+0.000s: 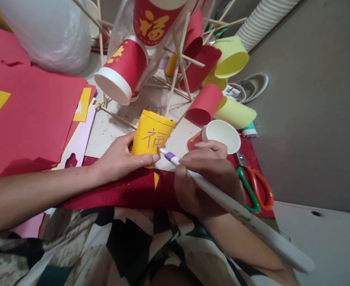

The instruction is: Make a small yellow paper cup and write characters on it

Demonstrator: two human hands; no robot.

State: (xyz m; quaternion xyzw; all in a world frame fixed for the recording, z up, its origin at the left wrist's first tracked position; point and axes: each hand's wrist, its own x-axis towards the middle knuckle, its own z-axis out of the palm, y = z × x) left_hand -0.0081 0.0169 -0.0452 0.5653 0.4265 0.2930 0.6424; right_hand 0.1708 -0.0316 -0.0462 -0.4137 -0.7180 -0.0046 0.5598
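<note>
My left hand [123, 155] is wrapped round a yellow paper-covered cup [141, 137] and steadies it, thumb across its lower front. A purple Chinese character is drawn on the cup's side. In my right hand [210, 182] is a white marker pen [222, 194] with a purple collar, its tip touching the character's lower right. Just behind that hand a red and white paper cup [222, 135] lies tilted, its mouth facing me. Scissors [254, 190] with green and orange handles lie to the right of my right hand.
Red paper sheets [29, 107] cover the left side. Ahead, red paper cups [123, 67] in clear plastic hang near a frame of wooden sticks [177, 59]. Red and yellow paper tubes [204, 103] stand behind the tilted cup. A grey panel [306, 99] rises on the right.
</note>
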